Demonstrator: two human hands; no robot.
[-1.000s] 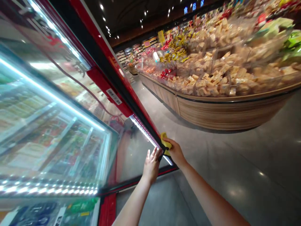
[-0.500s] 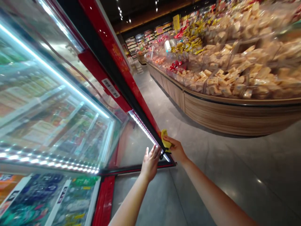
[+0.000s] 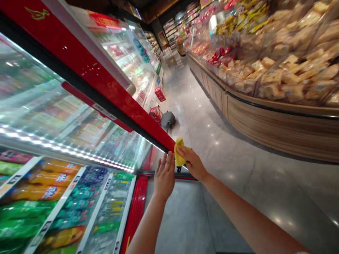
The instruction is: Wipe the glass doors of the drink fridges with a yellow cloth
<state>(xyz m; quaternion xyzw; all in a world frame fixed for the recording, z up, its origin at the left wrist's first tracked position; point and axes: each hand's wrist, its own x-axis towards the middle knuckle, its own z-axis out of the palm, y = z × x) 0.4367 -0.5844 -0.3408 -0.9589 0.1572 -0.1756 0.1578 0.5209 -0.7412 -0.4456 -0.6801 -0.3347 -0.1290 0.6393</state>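
Note:
My right hand (image 3: 192, 161) grips a yellow cloth (image 3: 179, 152) and presses it against the outer edge of a red-framed glass fridge door (image 3: 148, 121). A small black piece shows below the cloth. My left hand (image 3: 164, 174) lies with fingers stretched out against the inner side of the door's edge, close to the cloth. The door stands swung out from the fridge. A lit strip runs along its inside, and a red bar with a barcode label (image 3: 104, 111) is on it.
Bottles (image 3: 50, 178) fill the lit fridge shelves at left. A curved wooden display counter (image 3: 270, 130) with packaged goods stands at right. Grey tiled floor (image 3: 182, 215) lies below. Red boxes (image 3: 160, 94) and a grey rounded object (image 3: 168, 120) are beyond the door.
The view has turned, and the door edge now lies at a flatter slant. Both hands remain at the door's edge, and more of the aisle behind it shows.

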